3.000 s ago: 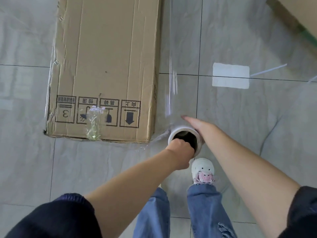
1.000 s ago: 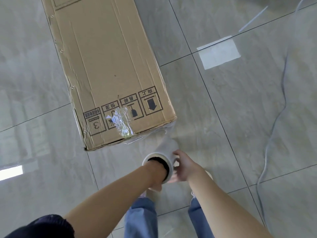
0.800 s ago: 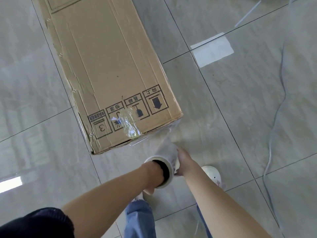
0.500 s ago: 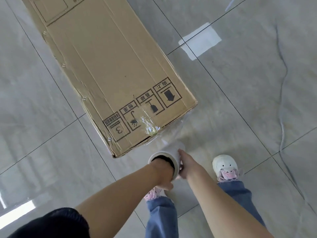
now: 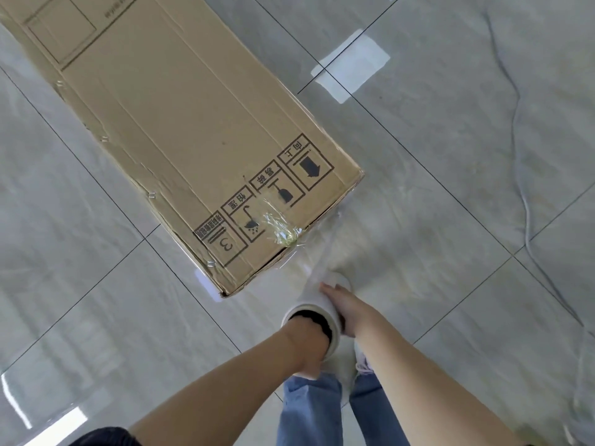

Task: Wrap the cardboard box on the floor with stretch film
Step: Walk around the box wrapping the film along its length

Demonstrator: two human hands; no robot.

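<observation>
The person's jeans (image 5: 309, 410) are showing at the bottom edge. Just beyond, the left hand (image 5: 309, 342) is reaching into the open core of the stretch film roll (image 5: 317, 309); its fingers are hidden inside, so I cannot tell its grip. The right hand (image 5: 343, 304) is cupping the roll's right side, fingers curled on it. Film is stretching from the roll up to the near corner of the cardboard box (image 5: 180, 123), which is lying on the tiled floor (image 5: 450, 156), running toward the top left corner. A white patch (image 5: 352, 64) is lying farther right.
</observation>
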